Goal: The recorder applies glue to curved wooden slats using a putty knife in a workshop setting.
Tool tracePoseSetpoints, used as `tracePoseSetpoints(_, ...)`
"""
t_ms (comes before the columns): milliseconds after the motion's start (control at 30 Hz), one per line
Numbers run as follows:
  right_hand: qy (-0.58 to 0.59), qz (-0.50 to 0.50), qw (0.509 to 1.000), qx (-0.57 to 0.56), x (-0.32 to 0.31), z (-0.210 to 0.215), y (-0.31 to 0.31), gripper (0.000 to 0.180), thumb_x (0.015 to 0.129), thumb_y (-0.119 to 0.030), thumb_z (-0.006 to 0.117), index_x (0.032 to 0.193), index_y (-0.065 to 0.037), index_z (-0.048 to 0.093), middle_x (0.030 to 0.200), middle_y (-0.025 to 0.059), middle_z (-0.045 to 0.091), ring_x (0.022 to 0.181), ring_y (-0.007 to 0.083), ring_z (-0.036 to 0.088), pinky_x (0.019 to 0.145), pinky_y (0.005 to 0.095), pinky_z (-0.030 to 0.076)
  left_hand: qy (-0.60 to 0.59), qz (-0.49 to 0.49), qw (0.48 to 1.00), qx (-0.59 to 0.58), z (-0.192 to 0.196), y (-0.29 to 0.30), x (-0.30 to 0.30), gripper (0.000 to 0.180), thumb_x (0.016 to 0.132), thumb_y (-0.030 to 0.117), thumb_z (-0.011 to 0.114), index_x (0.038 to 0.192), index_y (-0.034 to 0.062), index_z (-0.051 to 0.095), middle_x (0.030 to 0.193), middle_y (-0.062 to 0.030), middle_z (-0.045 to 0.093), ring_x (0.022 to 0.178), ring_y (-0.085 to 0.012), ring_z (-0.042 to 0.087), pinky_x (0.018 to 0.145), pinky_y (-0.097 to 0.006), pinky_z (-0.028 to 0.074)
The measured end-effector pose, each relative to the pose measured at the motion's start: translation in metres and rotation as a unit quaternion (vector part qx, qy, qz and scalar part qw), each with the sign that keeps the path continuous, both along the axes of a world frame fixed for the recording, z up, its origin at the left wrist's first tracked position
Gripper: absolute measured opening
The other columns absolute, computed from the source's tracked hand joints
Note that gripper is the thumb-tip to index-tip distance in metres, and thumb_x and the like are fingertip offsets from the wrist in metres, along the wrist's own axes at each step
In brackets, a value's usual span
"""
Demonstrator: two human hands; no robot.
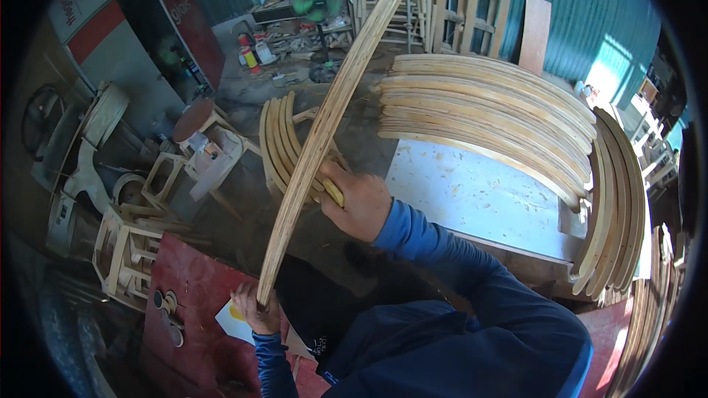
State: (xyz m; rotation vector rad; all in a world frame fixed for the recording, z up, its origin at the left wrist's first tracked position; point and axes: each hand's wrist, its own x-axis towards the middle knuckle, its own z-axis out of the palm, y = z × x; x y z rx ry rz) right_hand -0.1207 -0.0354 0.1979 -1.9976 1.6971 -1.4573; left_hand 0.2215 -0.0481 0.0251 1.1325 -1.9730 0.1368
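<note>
A long curved plywood strip [332, 110] stands nearly upright in front of me, its top reaching far up the view. My left hand [254, 309] grips its lower end against a red board [192, 302]. My right hand [358, 203] presses a small yellowish pad, likely sandpaper, against the strip's edge about midway up. Both arms wear blue sleeves.
Several curved plywood pieces [487, 110] lie stacked on a white table [479, 199] at right, more [616, 206] hang at its right end. Another bundle of curved strips [280, 144] stands behind my right hand. Wooden stool frames [129, 250] and a green fan [317, 0] lie on the floor.
</note>
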Motion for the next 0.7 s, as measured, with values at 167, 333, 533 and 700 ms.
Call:
tracePoseSetpoints(167,0.152,0.041,0.985,-0.066,0.045,0.026,-0.015,0.043,0.086,-0.018,0.067,0.125,-0.005,0.055,0.085,0.0155,0.070,0.074,0.0351,0.069,0.065,0.0454,0.054,0.102,-0.031,0.994,-0.001,0.087,-0.022,-0.062,0.043,0.073,0.007,0.082,0.112,0.0038,0.064,0.115,-0.0137,0.066,0.119,-0.0357,0.059,0.113,-0.053,0.032)
tracePoseSetpoints(333,0.243,0.080,0.967,-0.016,0.064,0.046,-0.015,0.045,0.086,-0.019,0.068,0.127,-0.003,0.059,0.093,0.0156,0.072,0.078,0.0321,0.071,0.070,0.0427,0.056,0.301,-0.109,0.940,0.116,0.137,-0.024,-0.067,0.040,0.084,0.007,0.078,0.118,-0.0025,0.061,0.121,-0.0189,0.066,0.111,-0.0303,0.064,0.101,-0.039,0.046)
tracePoseSetpoints(533,0.242,0.029,0.970,0.001,0.006,0.041,0.004,0.040,0.090,-0.028,0.064,0.128,-0.017,0.062,0.104,0.0105,0.073,0.084,0.0323,0.071,0.072,0.0428,0.056,0.255,-0.087,0.963,-0.016,0.132,-0.011,-0.067,0.033,0.082,0.009,0.077,0.111,-0.0017,0.064,0.116,-0.0226,0.068,0.119,-0.0393,0.062,0.110,-0.051,0.039)
tracePoseSetpoints(700,0.231,-0.004,0.973,0.002,-0.031,0.033,0.016,0.037,0.093,-0.032,0.063,0.125,-0.014,0.061,0.097,0.0146,0.072,0.084,0.0353,0.070,0.070,0.0442,0.055,0.208,-0.061,0.973,-0.079,0.115,-0.005,-0.075,0.029,0.084,0.007,0.075,0.109,-0.0010,0.063,0.109,-0.0181,0.070,0.119,-0.0382,0.062,0.111,-0.057,0.036)
